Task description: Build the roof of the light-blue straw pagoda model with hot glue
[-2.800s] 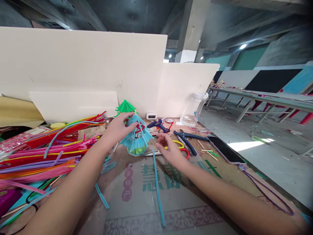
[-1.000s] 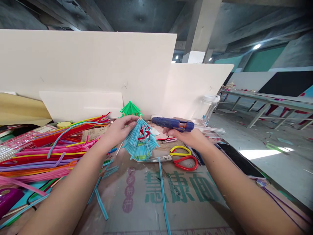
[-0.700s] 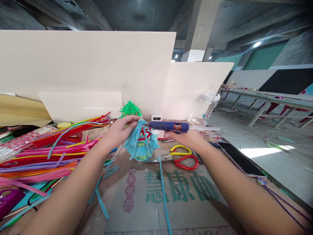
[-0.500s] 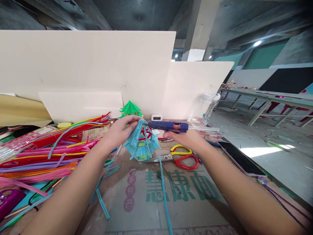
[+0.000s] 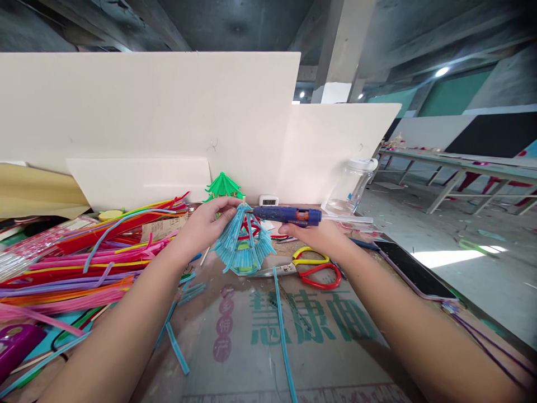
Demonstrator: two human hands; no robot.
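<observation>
My left hand (image 5: pixel 216 219) grips the upper left side of a small blue pagoda-like roof (image 5: pixel 243 249) built from pipe cleaners, with red pieces inside its open frame. In my right hand (image 5: pixel 310 234) is a dark blue glue gun (image 5: pixel 285 215), a clear glue stick jutting from its back. The gun's nozzle points left and meets the roof near its peak; whether it touches is too small to tell. Scissors (image 5: pixel 310 270) with one yellow and one red handle lie just right of the roof. A long blue pipe cleaner (image 5: pixel 282 330) stretches toward me.
Many coloured pipe cleaners (image 5: pixel 96 257) are heaped at left, near cut blue pieces (image 5: pixel 177 347). A green roof model (image 5: pixel 223 187) and small clock (image 5: pixel 268 200) stand behind. At right are a clear jug (image 5: pixel 350 187) and a phone (image 5: pixel 415 268) by the table edge.
Almost nothing differs. The glue gun and my right hand have shifted very slightly left; my left hand keeps its hold on the blue roof.
</observation>
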